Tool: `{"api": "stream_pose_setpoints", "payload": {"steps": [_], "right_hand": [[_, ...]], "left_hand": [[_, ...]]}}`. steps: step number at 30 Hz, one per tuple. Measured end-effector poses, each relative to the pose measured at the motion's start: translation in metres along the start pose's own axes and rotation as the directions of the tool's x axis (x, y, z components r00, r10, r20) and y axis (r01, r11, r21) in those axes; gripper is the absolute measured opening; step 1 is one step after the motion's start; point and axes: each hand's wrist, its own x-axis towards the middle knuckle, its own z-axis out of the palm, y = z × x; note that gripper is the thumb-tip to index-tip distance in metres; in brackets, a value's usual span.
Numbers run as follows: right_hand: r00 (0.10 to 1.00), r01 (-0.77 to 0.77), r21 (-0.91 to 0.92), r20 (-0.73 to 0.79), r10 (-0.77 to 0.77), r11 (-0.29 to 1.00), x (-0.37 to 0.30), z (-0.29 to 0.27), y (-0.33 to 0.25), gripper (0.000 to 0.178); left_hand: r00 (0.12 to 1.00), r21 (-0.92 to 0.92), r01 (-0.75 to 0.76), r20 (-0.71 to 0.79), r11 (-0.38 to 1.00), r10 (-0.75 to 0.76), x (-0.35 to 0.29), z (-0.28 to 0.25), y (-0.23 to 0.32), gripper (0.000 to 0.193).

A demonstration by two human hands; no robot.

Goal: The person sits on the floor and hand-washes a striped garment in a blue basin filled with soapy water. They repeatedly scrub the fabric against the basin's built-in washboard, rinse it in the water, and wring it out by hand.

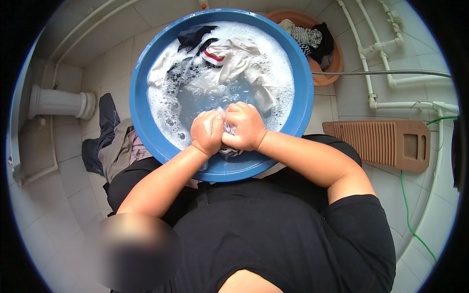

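Observation:
My left hand (pixel 207 131) and my right hand (pixel 243 127) are closed side by side over the near part of a round blue basin (pixel 139 93). Both grip a wet, bunched piece of striped cloth (pixel 229 150), light with dark stripes; most of it is hidden under my fingers. Sudsy water (pixel 278 73) fills the basin around it. Beyond my hands a white garment with a red-edged band (pixel 234 56) lies half sunk in foam. A dark navy cloth (pixel 193 36) pokes out of the suds at the far left of the basin.
An orange basin (pixel 337 63) with dark and striped clothes stands at the far right. A brown washboard (pixel 376 141) lies on the right. Clothes (pixel 115 141) are heaped on the tiles at left, near a white pedestal (pixel 63 103). White pipes (pixel 366 63) and a grey hose (pixel 381 73) run along the right.

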Motion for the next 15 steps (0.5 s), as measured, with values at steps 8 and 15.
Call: {"api": "stream_pose_setpoints", "payload": {"steps": [8,15], "right_hand": [[0.98,-0.123,0.181,0.179,0.091,0.976,0.016,0.011,0.026,0.024],[0.931,-0.364,0.349,0.176,0.321,0.864,0.02,0.016,0.041,0.028]], "left_hand": [[0.99,-0.189,-0.108,0.067,0.976,0.123,0.017,0.004,-0.026,0.027],[0.991,-0.214,0.125,0.08,0.969,-0.11,0.023,0.005,-0.038,0.035]]}}
